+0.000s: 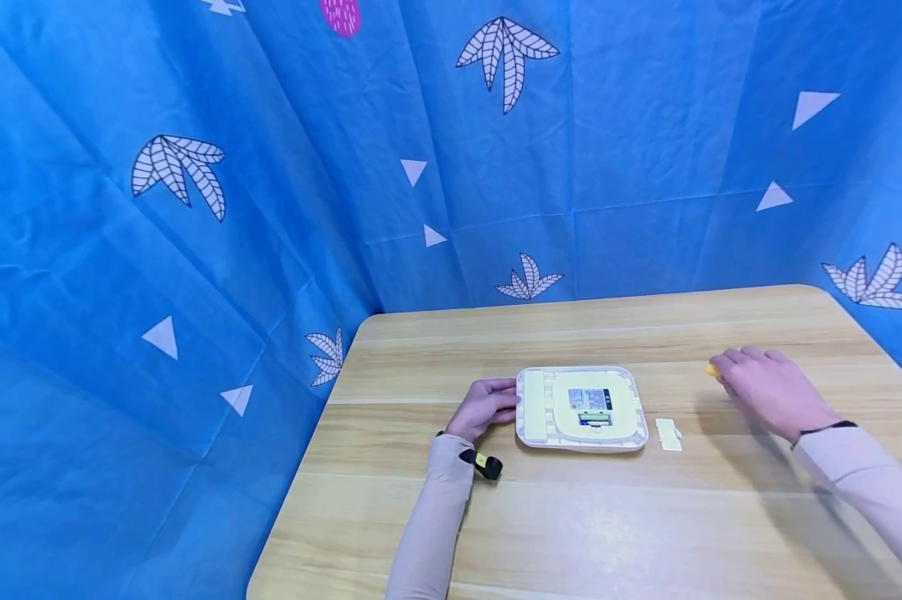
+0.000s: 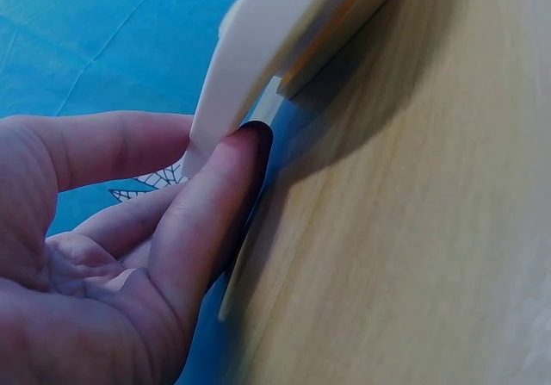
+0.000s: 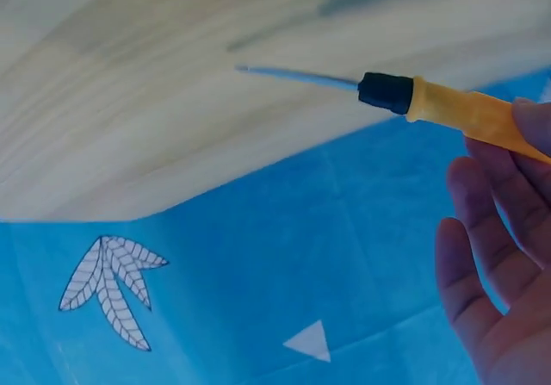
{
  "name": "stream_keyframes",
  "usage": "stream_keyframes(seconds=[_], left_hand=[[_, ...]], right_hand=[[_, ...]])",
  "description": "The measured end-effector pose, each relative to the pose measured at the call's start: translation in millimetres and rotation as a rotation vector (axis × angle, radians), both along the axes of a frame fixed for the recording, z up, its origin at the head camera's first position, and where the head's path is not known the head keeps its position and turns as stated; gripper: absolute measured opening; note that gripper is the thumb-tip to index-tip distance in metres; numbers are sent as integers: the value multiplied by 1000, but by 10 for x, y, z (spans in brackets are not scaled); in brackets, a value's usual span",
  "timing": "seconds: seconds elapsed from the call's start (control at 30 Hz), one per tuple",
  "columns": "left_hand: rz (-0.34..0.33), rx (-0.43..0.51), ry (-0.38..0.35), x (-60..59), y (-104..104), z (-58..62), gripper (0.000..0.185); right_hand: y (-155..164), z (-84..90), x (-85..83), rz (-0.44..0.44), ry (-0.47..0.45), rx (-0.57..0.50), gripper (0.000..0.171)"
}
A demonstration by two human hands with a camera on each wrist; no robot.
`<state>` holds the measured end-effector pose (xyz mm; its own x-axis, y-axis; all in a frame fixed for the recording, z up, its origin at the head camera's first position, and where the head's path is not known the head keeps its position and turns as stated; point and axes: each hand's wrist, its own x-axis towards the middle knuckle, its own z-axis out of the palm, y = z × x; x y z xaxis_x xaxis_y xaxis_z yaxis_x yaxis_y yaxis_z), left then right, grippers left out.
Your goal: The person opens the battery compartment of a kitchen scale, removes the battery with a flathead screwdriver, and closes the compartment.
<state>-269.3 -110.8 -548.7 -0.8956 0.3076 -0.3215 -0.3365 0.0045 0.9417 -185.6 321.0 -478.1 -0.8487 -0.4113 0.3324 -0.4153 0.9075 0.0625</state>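
Blue patterned cloth (image 1: 196, 250) is hung behind and beside a wooden table (image 1: 571, 517). Near the table's centre a cream square device (image 1: 580, 408) is laid underside up, its label and an opened compartment w/ a green part exposed. A small cream cover (image 1: 668, 434) is seen just beside its right edge, apart from it. The left hand (image 1: 484, 407) is rested at the device's left edge, fingers (image 2: 215, 195) bent against the rim, thumb above; the device is steadied, not lifted. To the right, well apart from the device, a yellow-handled screwdriver (image 3: 465, 109) is touched by the right hand (image 1: 769, 387), palm down, fingers loosely curved over the handle; whether it is actually gripped cannot be told. Step judged: tool pick-up after cover removal. Next move calls for a firm grasp on the handle and the tip brought to the compartment while the left hand braces.
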Motion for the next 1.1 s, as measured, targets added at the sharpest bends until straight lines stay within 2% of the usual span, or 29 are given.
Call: stream_keyframes(seconds=[0.13, 0.27, 0.43, 0.7, 0.9, 1.1], left_hand=[[-1, 0, -6, -2, -1, -3, 50], [-1, -1, -12, -9, -2, -10, 51], [-3, -4, -9, -16, -3, -23, 51], [3, 0, -16, -18, 1, -15, 50], [-1, -4, -14, -19, -7, -11, 50], [-3, 1, -14, -18, -7, 2, 51]], right_hand=[[-28, 141, 6, -30, -13, -152, 16], [-58, 232, 28, -68, -91, -281, 18], [-98, 276, 41, -70, -150, -416, 20], [-147, 324, 57, -68, -262, -707, 28], [-217, 318, 51, -50, -262, -841, 29], [-359, 270, 23, -38, -286, -929, 26]])
